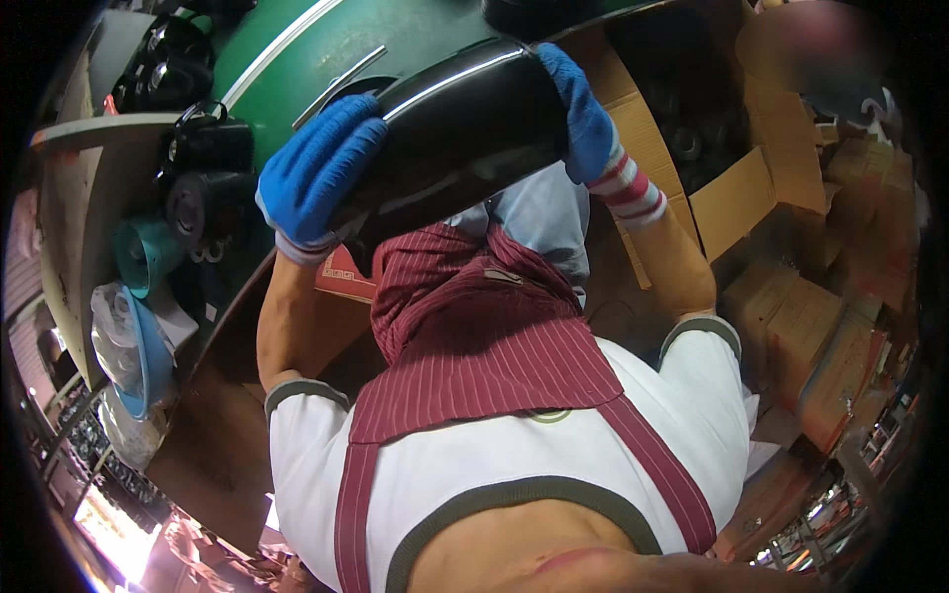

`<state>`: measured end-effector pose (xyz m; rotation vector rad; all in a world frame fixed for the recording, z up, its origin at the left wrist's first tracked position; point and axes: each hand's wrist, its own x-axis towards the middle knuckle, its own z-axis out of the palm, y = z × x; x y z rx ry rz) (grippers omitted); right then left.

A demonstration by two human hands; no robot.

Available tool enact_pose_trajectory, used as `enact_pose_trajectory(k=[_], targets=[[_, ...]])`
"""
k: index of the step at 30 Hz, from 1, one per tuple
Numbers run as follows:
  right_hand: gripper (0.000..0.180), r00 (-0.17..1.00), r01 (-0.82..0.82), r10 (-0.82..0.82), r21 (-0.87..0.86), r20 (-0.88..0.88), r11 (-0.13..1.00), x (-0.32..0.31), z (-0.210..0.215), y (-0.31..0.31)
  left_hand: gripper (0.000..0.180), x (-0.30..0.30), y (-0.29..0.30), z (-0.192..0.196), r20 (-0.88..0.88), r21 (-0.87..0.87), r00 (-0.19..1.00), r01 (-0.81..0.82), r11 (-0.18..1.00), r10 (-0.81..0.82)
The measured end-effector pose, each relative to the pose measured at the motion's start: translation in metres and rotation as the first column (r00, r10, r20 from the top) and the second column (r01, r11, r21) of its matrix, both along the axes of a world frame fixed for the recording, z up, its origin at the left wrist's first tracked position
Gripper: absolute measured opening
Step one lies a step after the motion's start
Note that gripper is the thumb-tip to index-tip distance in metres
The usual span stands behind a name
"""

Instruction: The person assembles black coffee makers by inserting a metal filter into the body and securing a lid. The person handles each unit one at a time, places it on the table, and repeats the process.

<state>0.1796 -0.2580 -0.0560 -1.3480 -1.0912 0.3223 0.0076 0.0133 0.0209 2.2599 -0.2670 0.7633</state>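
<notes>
Gripping a glossy black curved panel (465, 128) from both ends, the two hands, each in a blue knit glove, are closed on it: the left hand (316, 168) wraps the near left edge, the right hand (585, 114) clamps the upper right edge. The panel sits just above the striped maroon apron (474, 346) and against a green curved surface (326, 49) with a pale trim line. Judged from its even sheen and unbending outline, the part is stiff and smooth, probably slippery on bare skin (hence the gloves), moderately heavy, and liable to scratch; the rims offer the safest hold. An open cardboard box (732, 198) at right holds dark round parts, too shadowed to identify. At left, a shelf (69, 247) carries black cup-shaped pieces (203, 178), a teal cone-like item (143, 257) and bagged blue pieces (129, 346)
</notes>
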Motion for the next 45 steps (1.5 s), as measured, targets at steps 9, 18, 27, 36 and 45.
enact_pose_trajectory(k=[9,18,27,36,45], targets=[[0.095,0.926,-0.016,-0.001,0.04,0.377,0.999,-0.022,0.036,0.014,0.069,-0.043,0.047,-0.142,-0.165,-0.7,0.898,0.184,0.69,-0.408],[0.088,0.983,-0.027,0.058,0.173,-0.176,0.985,-0.03,0.052,0.034,0.059,-0.027,-0.005,-0.053,-0.262,-0.63,0.947,-0.313,0.711,0.185],[0.073,0.726,-0.09,0.024,-0.06,-0.687,0.994,-0.008,0.044,0.033,0.04,-0.014,0.018,-0.011,0.162,0.396,0.984,0.004,0.918,-0.074],[0.061,0.6,-0.059,-0.226,-0.325,-0.767,0.944,-0.009,0.035,0.035,0.033,-0.017,0.003,0.013,0.095,0.524,0.979,0.104,0.846,-0.179],[0.057,0.982,0.085,-0.056,0.162,-0.18,0.983,-0.023,0.054,0.041,0.034,0.003,0.007,-0.021,0.197,-0.18,0.975,-0.066,0.981,0.102]])
